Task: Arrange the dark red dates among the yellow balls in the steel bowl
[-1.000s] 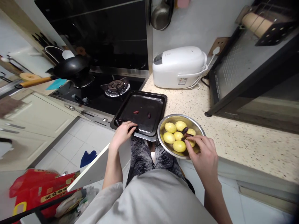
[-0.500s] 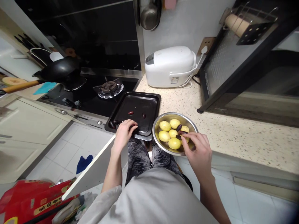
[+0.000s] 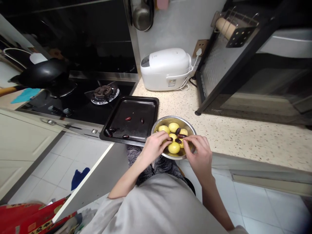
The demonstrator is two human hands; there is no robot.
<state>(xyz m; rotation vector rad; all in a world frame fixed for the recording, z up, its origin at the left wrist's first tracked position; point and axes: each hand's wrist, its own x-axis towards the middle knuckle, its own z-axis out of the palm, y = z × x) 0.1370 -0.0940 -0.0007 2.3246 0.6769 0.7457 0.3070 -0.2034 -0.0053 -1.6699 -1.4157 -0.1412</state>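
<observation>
A round metal bowl (image 3: 179, 157) holds several yellow, smooth, oval pieces (image 3: 174, 148), with dark red, glossy, oblong pieces (image 3: 178, 141) lying on top. My left hand (image 3: 156, 144) is over the bowl's left side, thumb and fingers pinching one dark red oblong piece (image 3: 171, 139). At the right side, my right hand (image 3: 199, 152) has its thumb and fingertips pressed together beside another oblong piece; what is between them, if anything, is hidden. Left of the bowl, a black baking tray (image 3: 136, 107) has several more dark red oblong pieces (image 3: 128, 119) scattered on it.
A white rice cooker (image 3: 168, 70) stands against the wall on the speckled counter (image 3: 231, 139). A black oven-like appliance (image 3: 255, 87) is at right. The gas burner (image 3: 103, 92) and black wok (image 3: 46, 74) are at left. An open cabinet door (image 3: 90, 182) juts out below the tray.
My left hand has moved right, from the tray's front edge to the bowl, carrying a dark red oblong piece. My right hand stays at the bowl's right side. The view has shifted slightly.
</observation>
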